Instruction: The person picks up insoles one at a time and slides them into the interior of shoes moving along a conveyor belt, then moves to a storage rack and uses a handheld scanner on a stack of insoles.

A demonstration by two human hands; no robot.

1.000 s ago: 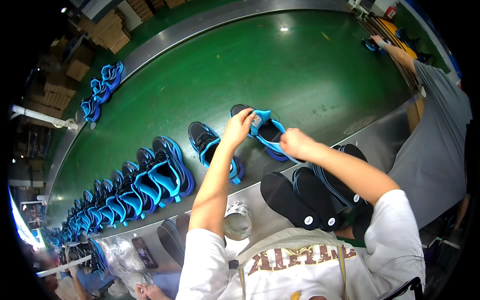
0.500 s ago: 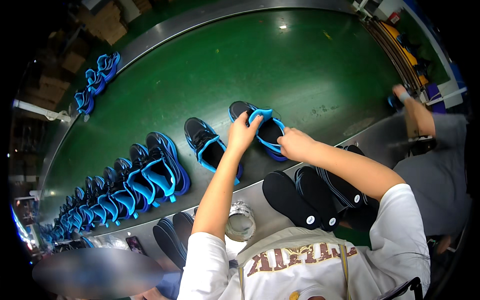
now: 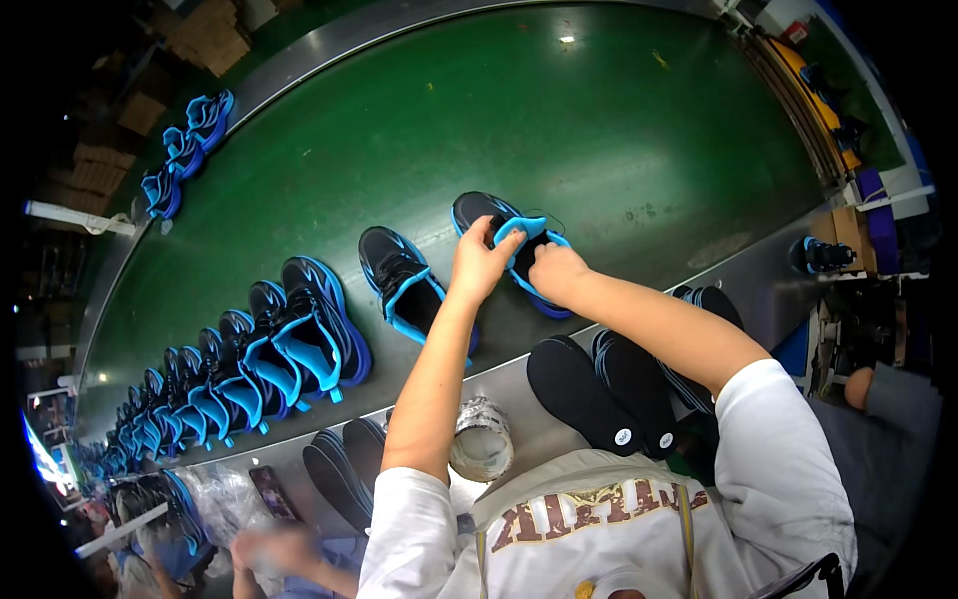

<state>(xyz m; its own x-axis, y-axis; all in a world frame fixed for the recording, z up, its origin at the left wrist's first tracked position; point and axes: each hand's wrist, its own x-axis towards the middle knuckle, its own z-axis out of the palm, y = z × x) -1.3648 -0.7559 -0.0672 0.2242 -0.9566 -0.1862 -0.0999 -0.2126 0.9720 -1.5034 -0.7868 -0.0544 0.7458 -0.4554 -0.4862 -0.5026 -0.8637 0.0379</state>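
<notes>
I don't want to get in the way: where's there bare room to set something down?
The green surface between the held shoe and far metal rim; also the near ledge between the insoles and the lone shoe at right. It's crowded along the shoe row at left and around the round container.

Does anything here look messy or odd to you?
Yes, the round container, just right of the left forearm in the picture: its rim and side look coated in uneven whitish-grey smears, while the shoe that the left hand grips looks clean. I see no spill.
</notes>
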